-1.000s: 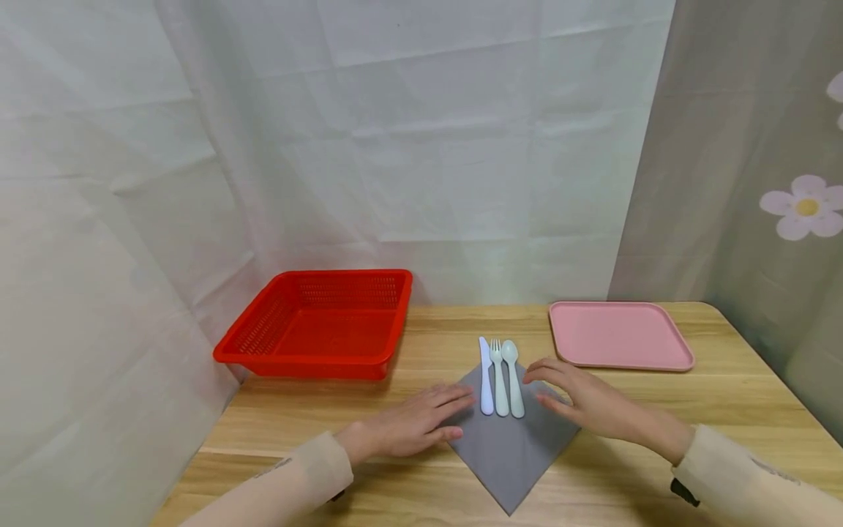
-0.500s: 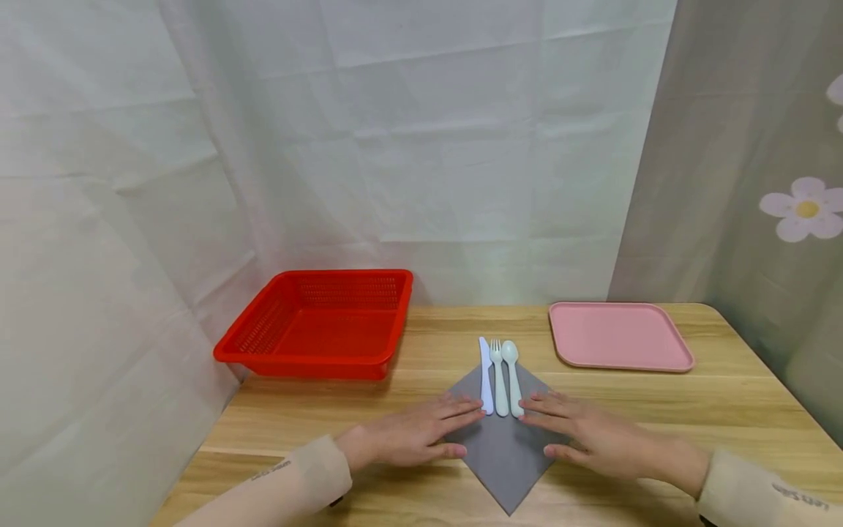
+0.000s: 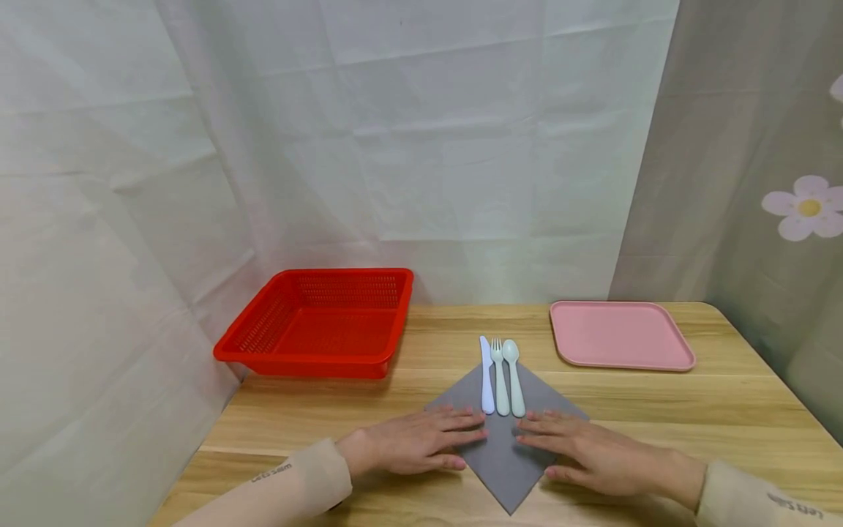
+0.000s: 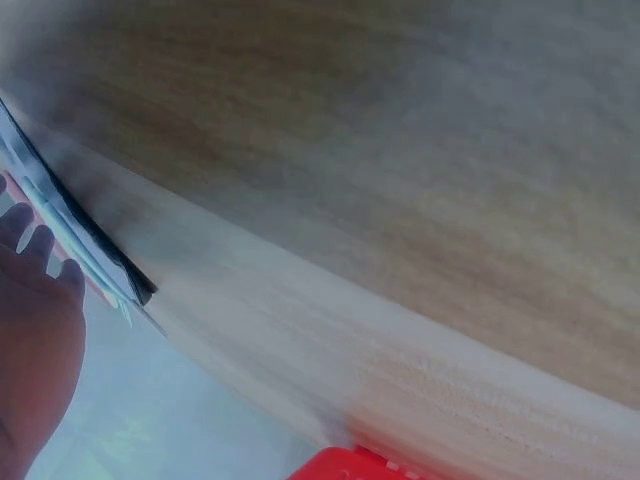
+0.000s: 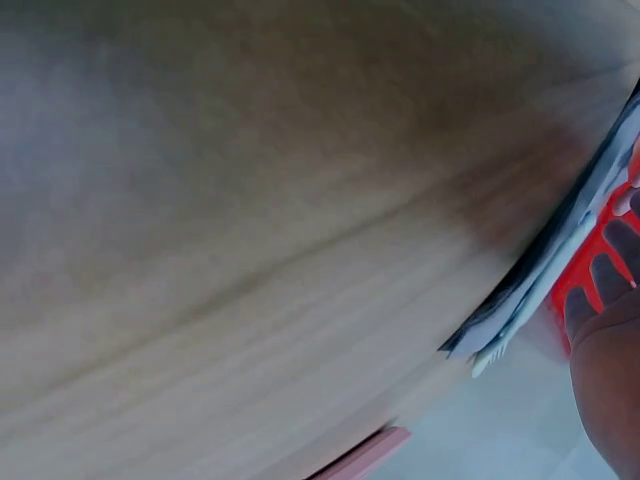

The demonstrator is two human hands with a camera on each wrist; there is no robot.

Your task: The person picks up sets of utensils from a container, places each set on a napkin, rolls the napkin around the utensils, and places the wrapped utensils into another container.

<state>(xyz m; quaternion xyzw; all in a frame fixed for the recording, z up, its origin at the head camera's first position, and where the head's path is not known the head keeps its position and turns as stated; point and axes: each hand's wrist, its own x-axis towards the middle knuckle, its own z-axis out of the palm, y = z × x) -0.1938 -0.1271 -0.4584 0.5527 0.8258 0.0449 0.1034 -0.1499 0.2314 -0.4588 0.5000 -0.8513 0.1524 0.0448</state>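
A grey folded napkin [image 3: 503, 454] lies as a diamond on the wooden table, one corner toward the person. On its upper half a pale lilac knife [image 3: 487, 380], a pale green fork [image 3: 501, 384] and a matching spoon [image 3: 515, 384] lie side by side, tips past the far corner. My left hand [image 3: 421, 440] is spread over the napkin's left part, fingertips just below the knife's handle. From the other side my right hand [image 3: 586, 450] reaches over the right part, fingers extended, close below the spoon's handle. In both wrist views the hands show at the frame's edge beside the napkin.
A red plastic basket [image 3: 388, 359] with perforated sides stands at the back left of the table [image 3: 448, 322]. At the back right lies a pink tray [image 3: 619, 333]. Pale curtains [image 3: 461, 183] hang behind and beside the table.
My right hand has come down and toward the person, from beside the spoon to below its handle. My left hand has shifted slightly rightward and down. The cutlery has stayed in place.
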